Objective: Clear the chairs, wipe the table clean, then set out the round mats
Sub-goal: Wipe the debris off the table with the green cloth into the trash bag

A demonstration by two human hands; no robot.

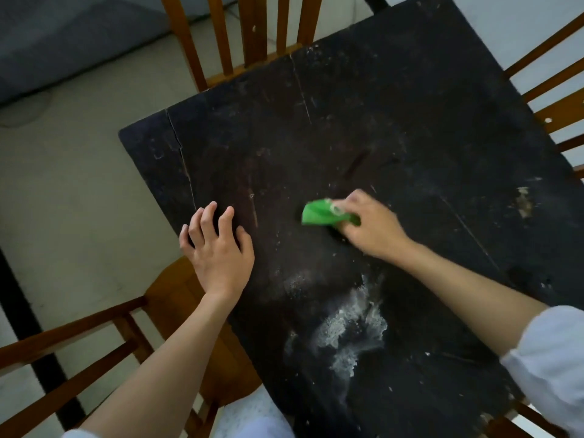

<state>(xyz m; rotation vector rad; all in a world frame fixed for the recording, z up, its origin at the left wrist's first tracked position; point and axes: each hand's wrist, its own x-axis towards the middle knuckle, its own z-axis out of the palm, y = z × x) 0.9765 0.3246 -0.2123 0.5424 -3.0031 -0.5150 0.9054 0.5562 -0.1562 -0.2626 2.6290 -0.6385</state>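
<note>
Two hands, right hand (369, 227) gripping cloth (319, 213), seemingly

A pale, smooth floor (79, 184) spreads out to the left, crossed by a dark strip (28, 314) running toward the near edge. At the far left lies a grey, soft-looking mass (63, 42), perhaps a sofa or mattress, too blurred to tell which. On the floor beside it a thin cord (31, 118) curls in a loop. The light is dim and even, casting only soft shadows.
</note>
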